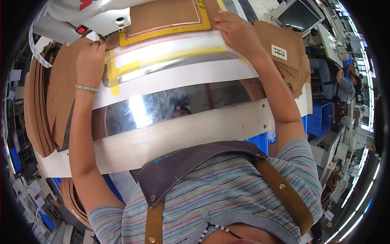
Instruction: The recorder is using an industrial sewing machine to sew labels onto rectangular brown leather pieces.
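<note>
A brown flat panel (162, 17) lies under the white machine head, with a yellow-edged frame (166, 33) on it. My left hand (91, 59) is at the panel's left end, fingers bent and closed on its edge beside the machine; the fingertips are partly hidden. At the right end, my right hand (237, 30) has its fingers together and curled onto the brown material next to the frame's corner. Between my hands and me lies a white sheet (174, 79) with strips of yellow tape (162, 59).
The white sewing machine (85, 16) overhangs the far left. Brown panels stand stacked at the left (59, 89), and a pile of brown pieces (284, 57) with a white label lies at the right. A monitor (298, 16) and blue crate (319, 118) are farther right; a metal table edge (183, 134) runs nearest me.
</note>
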`<state>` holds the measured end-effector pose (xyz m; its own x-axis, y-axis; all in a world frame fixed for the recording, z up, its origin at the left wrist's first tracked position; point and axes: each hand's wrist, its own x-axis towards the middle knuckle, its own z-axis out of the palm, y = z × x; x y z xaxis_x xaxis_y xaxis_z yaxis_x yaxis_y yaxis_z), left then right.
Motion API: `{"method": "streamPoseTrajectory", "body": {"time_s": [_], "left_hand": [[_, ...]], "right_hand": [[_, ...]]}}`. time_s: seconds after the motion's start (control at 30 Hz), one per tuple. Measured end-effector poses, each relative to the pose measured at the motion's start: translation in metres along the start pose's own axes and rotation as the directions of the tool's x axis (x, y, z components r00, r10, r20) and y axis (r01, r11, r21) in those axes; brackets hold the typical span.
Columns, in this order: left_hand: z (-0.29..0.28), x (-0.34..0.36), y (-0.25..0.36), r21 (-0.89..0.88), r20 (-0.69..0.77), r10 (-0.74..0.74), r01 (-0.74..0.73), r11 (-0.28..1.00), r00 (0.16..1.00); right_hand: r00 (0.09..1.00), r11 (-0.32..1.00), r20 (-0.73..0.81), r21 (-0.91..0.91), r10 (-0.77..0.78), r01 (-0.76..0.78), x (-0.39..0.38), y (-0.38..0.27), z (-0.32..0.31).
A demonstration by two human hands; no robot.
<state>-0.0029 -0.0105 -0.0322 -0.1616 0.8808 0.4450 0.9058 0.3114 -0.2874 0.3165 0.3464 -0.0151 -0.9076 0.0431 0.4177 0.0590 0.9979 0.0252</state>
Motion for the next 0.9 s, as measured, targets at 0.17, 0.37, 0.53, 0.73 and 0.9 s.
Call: {"method": "streamPoseTrajectory", "body": {"time_s": [0.17,0.37,0.53,0.73,0.9], "left_hand": [[-0.022,-0.011,0.020,-0.175,0.011,-0.022,0.024,0.984,1.000],[-0.018,-0.019,0.033,-0.286,0.149,-0.048,0.090,0.954,0.988],[-0.014,-0.019,0.036,-0.289,0.137,-0.083,0.119,0.950,0.987],[-0.019,-0.024,0.037,-0.328,0.062,-0.147,0.160,0.931,0.987],[-0.028,-0.021,0.045,-0.375,0.047,-0.063,0.076,0.924,0.997]], "right_hand": [[0.992,0.990,0.112,-0.136,0.063,-0.047,-0.008,0.010,-0.023],[0.957,0.986,0.249,-0.107,0.152,-0.129,-0.012,0.015,0.016],[0.964,0.985,0.229,-0.140,0.135,-0.104,-0.018,0.007,-0.008],[0.967,0.980,0.215,-0.171,0.134,-0.098,-0.049,-0.039,-0.037],[0.975,0.984,0.132,-0.047,0.178,-0.174,-0.064,-0.044,-0.042]]}}
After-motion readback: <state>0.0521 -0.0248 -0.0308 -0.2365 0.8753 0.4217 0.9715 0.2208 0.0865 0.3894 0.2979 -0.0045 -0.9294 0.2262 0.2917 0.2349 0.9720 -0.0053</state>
